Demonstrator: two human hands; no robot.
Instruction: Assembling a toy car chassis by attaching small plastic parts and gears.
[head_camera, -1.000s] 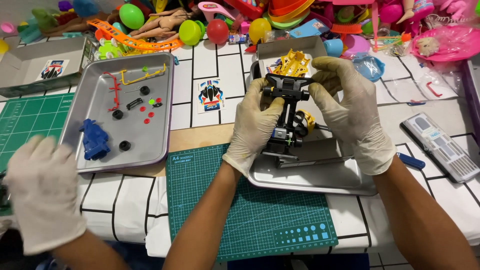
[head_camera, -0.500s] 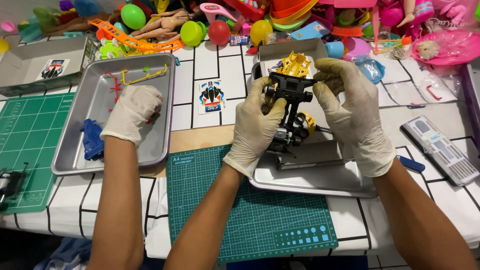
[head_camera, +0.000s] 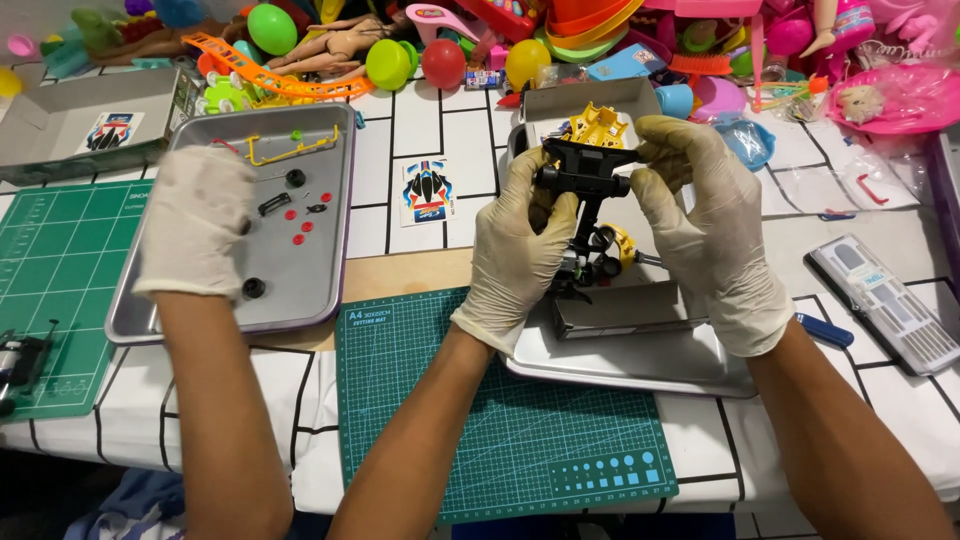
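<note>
Black toy-car chassis (head_camera: 590, 190) is gripped upright by left hand (head_camera: 520, 250) and right hand (head_camera: 710, 230), fingers closed on both ends, above the steel tray (head_camera: 640, 365), steadying it.

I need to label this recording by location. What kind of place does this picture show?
Probably a hobby or toy-assembly workbench. A green cutting mat lies in front, a metal tray holds small loose parts, and a heap of colourful plastic toys fills the back of the table.
</note>
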